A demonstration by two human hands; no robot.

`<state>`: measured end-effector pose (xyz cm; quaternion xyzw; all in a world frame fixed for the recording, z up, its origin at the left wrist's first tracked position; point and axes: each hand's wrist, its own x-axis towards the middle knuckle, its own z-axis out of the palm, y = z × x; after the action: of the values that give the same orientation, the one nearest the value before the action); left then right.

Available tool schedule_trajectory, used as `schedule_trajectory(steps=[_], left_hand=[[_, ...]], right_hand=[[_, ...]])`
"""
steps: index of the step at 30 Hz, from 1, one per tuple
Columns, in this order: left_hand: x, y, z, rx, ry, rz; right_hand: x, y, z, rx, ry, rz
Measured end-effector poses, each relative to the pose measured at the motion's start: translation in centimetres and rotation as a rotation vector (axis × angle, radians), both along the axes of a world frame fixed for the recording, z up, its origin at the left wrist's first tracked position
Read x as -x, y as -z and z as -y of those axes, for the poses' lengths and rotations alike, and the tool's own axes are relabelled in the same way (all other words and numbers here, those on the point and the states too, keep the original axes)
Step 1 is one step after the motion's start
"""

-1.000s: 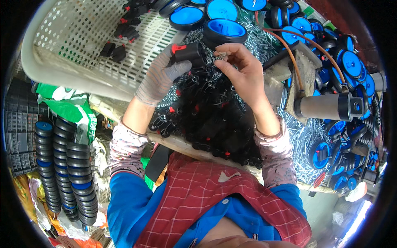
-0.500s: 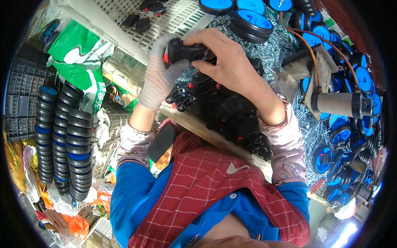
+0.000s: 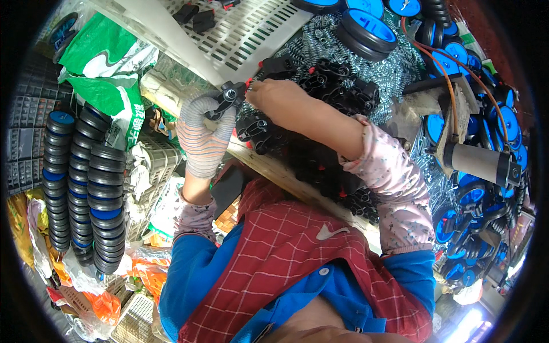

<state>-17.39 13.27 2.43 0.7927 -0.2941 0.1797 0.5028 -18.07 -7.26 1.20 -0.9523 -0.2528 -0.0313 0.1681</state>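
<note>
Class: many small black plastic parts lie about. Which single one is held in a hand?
The black part gripped by the gloved left hand, with the bare right hand touching it; the others lie loose in the pile.

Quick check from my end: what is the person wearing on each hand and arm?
The left hand wears a knitted glove with thin pale and reddish stripes. The right hand is bare. Both forearms carry pale pink oversleeves with a small speckled print and gathered cuffs, over blue sleeves. No cables or markings show.

Both hands are lower and further left now — the gloved left hand [image 3: 205,140] grips the small black plastic part [image 3: 224,98] at the table's edge, the bare right hand [image 3: 280,97] beside it.
</note>
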Motion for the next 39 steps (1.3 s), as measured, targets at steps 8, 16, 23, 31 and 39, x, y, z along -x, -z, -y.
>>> schedule_trajectory(steps=[8, 16, 23, 31, 39], left_hand=[[-1.7, 1.0, 4.0, -0.221, 0.214, 0.017], [-0.4, -1.5, 4.6, -0.319, 0.231, -0.009], [8.4, -5.1, 9.5, 0.04, 0.565, -0.399], [10.9, -5.8, 12.3, -0.106, 0.77, 0.0], [14.3, -6.0, 13.3, -0.191, 0.984, -0.142]], right_hand=[[6.2, -8.8, 6.3, -0.486, 0.397, -0.013], [14.6, -7.7, 8.3, -1.143, 0.647, -0.248], [18.0, -6.6, 6.9, -1.462, 0.525, -0.263], [24.2, -5.7, 8.6, -1.65, 0.43, -0.497], [28.5, -4.1, 9.0, -1.652, 0.341, -0.604]])
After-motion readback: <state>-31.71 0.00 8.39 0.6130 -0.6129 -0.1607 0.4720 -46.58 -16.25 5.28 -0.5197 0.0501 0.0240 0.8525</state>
